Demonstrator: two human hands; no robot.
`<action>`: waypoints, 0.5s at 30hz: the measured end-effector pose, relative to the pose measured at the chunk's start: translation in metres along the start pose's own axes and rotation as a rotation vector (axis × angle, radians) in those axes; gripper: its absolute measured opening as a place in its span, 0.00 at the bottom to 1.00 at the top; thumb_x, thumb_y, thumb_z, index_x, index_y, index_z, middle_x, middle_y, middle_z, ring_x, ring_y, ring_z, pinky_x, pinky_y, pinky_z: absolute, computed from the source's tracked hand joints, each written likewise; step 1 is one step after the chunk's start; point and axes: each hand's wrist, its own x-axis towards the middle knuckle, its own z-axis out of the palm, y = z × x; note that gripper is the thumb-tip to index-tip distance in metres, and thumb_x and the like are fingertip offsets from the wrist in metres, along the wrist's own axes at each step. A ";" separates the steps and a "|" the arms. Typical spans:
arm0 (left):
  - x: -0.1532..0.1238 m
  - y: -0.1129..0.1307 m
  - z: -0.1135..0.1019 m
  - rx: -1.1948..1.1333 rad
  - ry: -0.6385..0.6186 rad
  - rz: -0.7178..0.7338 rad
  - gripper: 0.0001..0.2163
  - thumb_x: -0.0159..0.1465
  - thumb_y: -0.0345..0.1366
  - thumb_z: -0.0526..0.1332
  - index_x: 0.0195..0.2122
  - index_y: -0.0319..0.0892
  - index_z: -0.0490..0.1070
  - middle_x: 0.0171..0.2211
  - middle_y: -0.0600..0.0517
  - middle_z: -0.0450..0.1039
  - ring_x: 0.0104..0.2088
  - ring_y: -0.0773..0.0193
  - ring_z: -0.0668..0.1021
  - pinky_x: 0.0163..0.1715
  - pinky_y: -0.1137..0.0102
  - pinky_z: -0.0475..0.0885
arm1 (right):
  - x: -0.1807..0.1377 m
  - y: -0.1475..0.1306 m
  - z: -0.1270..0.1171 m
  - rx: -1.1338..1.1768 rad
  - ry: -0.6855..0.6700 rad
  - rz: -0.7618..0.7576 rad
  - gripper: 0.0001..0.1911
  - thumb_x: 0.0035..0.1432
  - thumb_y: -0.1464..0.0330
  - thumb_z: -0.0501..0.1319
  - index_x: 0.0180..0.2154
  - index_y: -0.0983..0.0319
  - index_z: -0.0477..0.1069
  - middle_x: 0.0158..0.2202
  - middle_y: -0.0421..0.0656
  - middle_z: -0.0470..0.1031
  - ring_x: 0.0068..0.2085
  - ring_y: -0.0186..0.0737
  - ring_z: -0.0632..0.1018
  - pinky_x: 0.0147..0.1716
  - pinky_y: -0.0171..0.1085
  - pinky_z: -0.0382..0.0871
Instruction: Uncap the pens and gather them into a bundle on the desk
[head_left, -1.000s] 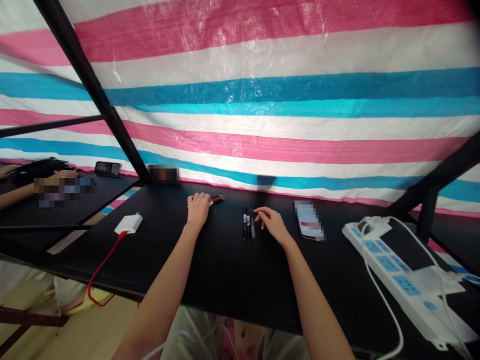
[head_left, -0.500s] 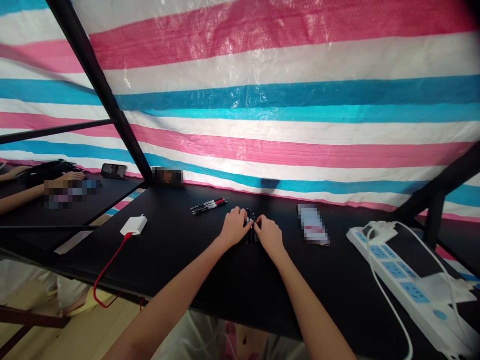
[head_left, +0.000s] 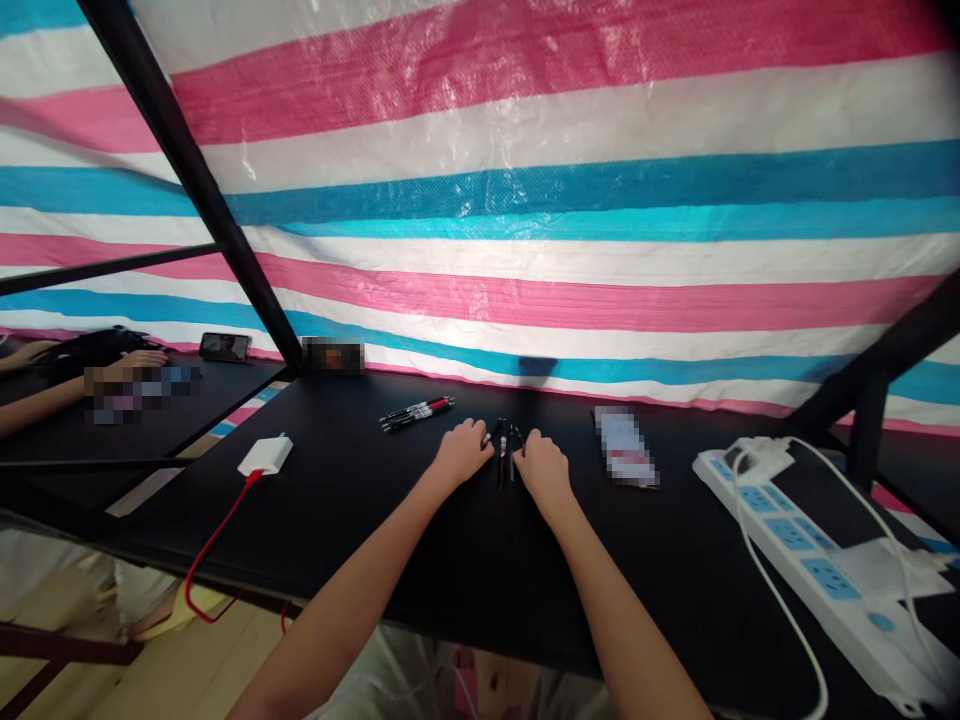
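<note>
Two dark slim pens [head_left: 502,458] lie side by side on the black tabletop [head_left: 480,560], pointing away from me. Just left of them, my left hand [head_left: 463,450] is closed with fingers curled around another dark pen [head_left: 487,437], whose end pokes out past the fingertips. Close on the other side, my right hand [head_left: 544,466] is closed too, with the tip of a dark pen [head_left: 517,433] showing at its fingers. Most of both held pens is hidden. Beyond my left hand rests a small group of black, white and red pens [head_left: 416,413].
A phone [head_left: 625,447] lies right of my hands, and a white power strip [head_left: 814,570] with cables farther right. At left sits a white charger [head_left: 265,455] with a red cable. Another person's hand [head_left: 139,362] rests on the neighbouring table behind a black frame bar [head_left: 225,225].
My hands have moved apart, the left one leftward and the right slightly rightward. Pens that were bunched between my fingers are now spread, with two lying free in the gap.
</note>
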 end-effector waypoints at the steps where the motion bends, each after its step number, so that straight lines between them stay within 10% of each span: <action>1: 0.000 0.000 0.001 0.007 0.013 0.004 0.09 0.61 0.40 0.49 0.36 0.42 0.62 0.37 0.49 0.66 0.35 0.62 0.71 0.30 0.71 0.61 | 0.000 0.000 0.001 -0.003 0.011 -0.002 0.07 0.54 0.71 0.50 0.35 0.66 0.62 0.32 0.52 0.72 0.35 0.44 0.75 0.31 0.35 0.63; 7: 0.002 -0.001 0.000 0.013 0.151 0.016 0.11 0.64 0.41 0.46 0.33 0.41 0.63 0.33 0.49 0.68 0.36 0.62 0.70 0.31 0.69 0.59 | 0.006 0.009 0.003 0.150 0.059 0.041 0.06 0.51 0.69 0.52 0.30 0.64 0.66 0.31 0.50 0.73 0.34 0.44 0.75 0.30 0.35 0.63; 15: -0.008 0.012 -0.010 -0.001 0.248 0.150 0.12 0.65 0.40 0.44 0.37 0.43 0.64 0.35 0.51 0.68 0.38 0.63 0.67 0.37 0.68 0.56 | 0.026 0.023 0.013 1.365 0.172 0.232 0.13 0.50 0.59 0.52 0.30 0.63 0.63 0.25 0.43 0.74 0.16 0.31 0.70 0.13 0.29 0.54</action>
